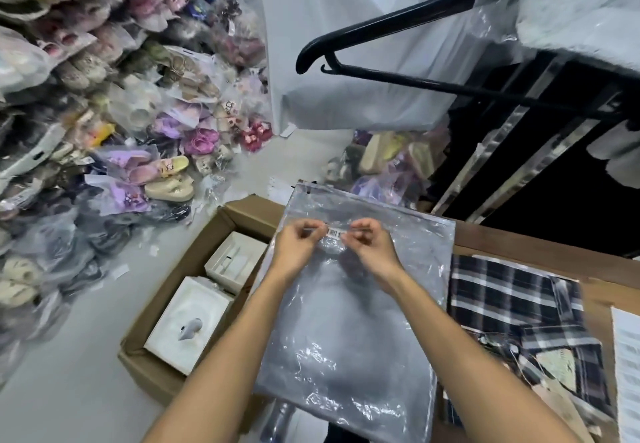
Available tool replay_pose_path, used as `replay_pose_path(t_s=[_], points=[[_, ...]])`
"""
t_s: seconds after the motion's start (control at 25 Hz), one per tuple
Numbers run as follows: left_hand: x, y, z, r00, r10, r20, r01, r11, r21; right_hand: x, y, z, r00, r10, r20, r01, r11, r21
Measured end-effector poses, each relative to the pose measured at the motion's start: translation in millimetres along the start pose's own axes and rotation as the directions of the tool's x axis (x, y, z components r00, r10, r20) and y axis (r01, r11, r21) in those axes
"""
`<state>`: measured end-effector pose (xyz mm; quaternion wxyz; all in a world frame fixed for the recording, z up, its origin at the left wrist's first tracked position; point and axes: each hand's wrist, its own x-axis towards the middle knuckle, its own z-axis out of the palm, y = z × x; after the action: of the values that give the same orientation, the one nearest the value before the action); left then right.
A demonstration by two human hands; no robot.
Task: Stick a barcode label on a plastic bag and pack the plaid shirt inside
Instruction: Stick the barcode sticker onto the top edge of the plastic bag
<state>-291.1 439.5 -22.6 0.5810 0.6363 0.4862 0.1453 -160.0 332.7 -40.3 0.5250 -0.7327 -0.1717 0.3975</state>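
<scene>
Both hands pinched the barcode label (pixel 334 233), left hand (pixel 298 246) at its 9 o'clock end, right hand (pixel 367 246) at 3 o'clock, over the flat plastic bag (pixel 349 321). The plaid shirt (pixel 512 307) lay at 4 o'clock, just beside the bag.

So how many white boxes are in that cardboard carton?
2 visible: one white box at the far end of the cardboard carton, another nearer. The plastic bag may hide more.
</scene>
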Motion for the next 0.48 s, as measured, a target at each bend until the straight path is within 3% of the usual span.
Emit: replay_pose_path(t_s=[0.2,0.48], points=[[-12,-16,7,0.997,-0.071,-0.020,0.070,0.996,-0.048,-10,11,-6,0.998,0.065,0.011,-0.066,0.997,0.034],[-21,-11,0,0.999,-0.006,-0.033,0.004,0.998,-0.062,-21,-2,-7,0.997,0.071,0.040,-0.074,0.995,0.073]])
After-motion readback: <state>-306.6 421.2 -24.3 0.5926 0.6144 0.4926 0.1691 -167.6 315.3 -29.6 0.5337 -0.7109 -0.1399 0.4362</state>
